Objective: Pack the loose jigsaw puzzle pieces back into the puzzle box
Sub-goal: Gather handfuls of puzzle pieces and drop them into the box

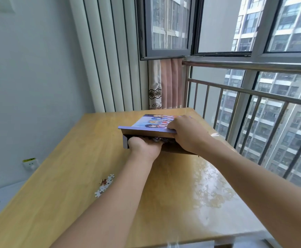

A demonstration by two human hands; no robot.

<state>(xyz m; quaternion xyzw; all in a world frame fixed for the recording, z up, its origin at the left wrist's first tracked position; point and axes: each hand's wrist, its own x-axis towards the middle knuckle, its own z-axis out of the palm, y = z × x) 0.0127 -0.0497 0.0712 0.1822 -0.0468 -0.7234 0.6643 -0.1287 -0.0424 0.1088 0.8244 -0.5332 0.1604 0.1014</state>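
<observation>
A: Count check. Boxes?
B: One puzzle box (151, 125), lid part-open. One table (70, 167) under it.
A: Hands?
B: Two. Left hand (144, 146) at the box opening, right hand (185, 133) on the lid.
A: Loose pieces on the table?
B: Two small clusters: one (108, 179) nearer the box, one (99, 192) just below it. Joined pieces, single count per cluster can't be told. More pieces (157, 139) show inside the box, too dark to count.
A: Anything else?
B: One wall socket (30, 162), one curtain (165, 85), one railing (253, 93).
</observation>
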